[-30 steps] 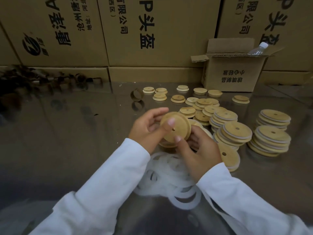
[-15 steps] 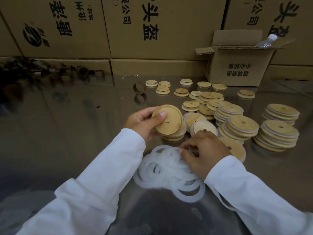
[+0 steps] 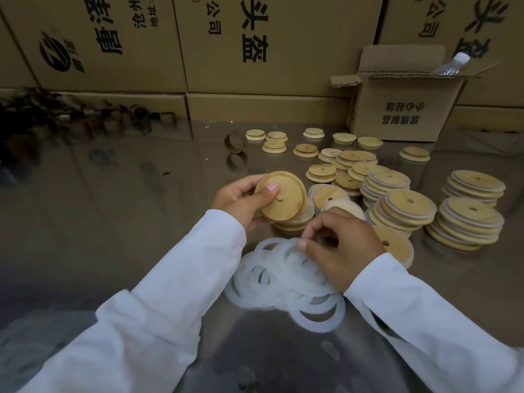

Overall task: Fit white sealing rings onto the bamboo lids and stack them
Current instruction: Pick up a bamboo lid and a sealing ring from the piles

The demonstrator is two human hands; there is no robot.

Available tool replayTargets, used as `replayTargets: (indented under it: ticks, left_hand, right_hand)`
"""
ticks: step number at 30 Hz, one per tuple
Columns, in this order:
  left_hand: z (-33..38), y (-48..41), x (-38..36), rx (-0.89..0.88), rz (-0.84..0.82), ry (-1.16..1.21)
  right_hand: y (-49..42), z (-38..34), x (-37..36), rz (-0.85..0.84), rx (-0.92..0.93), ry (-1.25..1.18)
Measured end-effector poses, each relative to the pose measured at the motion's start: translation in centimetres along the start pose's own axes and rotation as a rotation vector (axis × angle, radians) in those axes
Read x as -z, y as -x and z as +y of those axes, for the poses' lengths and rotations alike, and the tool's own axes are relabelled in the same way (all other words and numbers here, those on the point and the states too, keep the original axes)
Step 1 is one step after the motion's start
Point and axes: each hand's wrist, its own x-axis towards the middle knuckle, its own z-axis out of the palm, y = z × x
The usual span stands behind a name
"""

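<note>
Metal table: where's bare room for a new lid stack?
Bare: the stretch left of the left hand, up to the brown cardboard tubes; also in front of the stacked bamboo lids. Crowded: white sealing rings to the open cardboard box.

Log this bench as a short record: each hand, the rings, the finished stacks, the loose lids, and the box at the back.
Left hand: grips one bamboo lid, tilted, held above the table
Right hand: fingers curled, pinching at the white sealing rings
White sealing rings: loose pile on the shiny table, nearest the person
Ringed stacks: several, to the right
Loose lids: scattered farther back
Open carton: back right, plastic bottle sticking out
</note>
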Motion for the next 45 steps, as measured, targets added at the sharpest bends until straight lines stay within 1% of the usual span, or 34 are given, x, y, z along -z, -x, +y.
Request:
replayTargets:
  ticks: [4,6,8,11,14,19,27,34,39,45]
  left_hand:
    - [0.0,0.1,0.0,0.018,-0.001,0.038]
    - [0.0,0.4,-0.4,0.047,-0.031,0.037]
    - [0.0,0.7,-0.8,0.109,-0.092,0.056]
    - [0.2,0.9,-1.2,0.211,-0.173,0.067]
    - [0.3,1.1,-1.5,0.271,-0.199,0.062]
    - [-0.1,1.5,-1.6,0.168,-0.291,-0.038]
    - [-0.2,1.7,-1.6,0.104,-0.258,-0.106]
    - [-0.1,1.7,-1.7,0.078,-0.236,-0.121]
    - [-0.2,1.9,-1.9,0.036,-0.198,-0.115]
    - [-0.1,1.9,-2.2,-0.025,-0.120,-0.131]
  right_hand:
    - [0.1,-1.4,0.8,0.164,0.054,-0.449]
    - [-0.1,-1.6,1.0,0.263,0.016,-0.559]
    - [-0.3,-1.5,0.9,0.349,-0.060,-0.604]
    - [-0.5,-1.2,0.8,0.423,-0.161,-0.623]
    - [-0.6,-1.0,0.8,0.441,-0.187,-0.620]
    - [-0.6,-1.0,0.8,0.440,-0.208,-0.619]
    - [-0.4,-1.1,0.8,0.382,-0.233,-0.552]
    - [-0.5,-1.0,0.8,0.361,-0.274,-0.548]
    - [-0.8,-0.7,0.7,0.374,-0.303,-0.544]
    - [-0.9,-0.7,0.7,0.365,-0.282,-0.503]
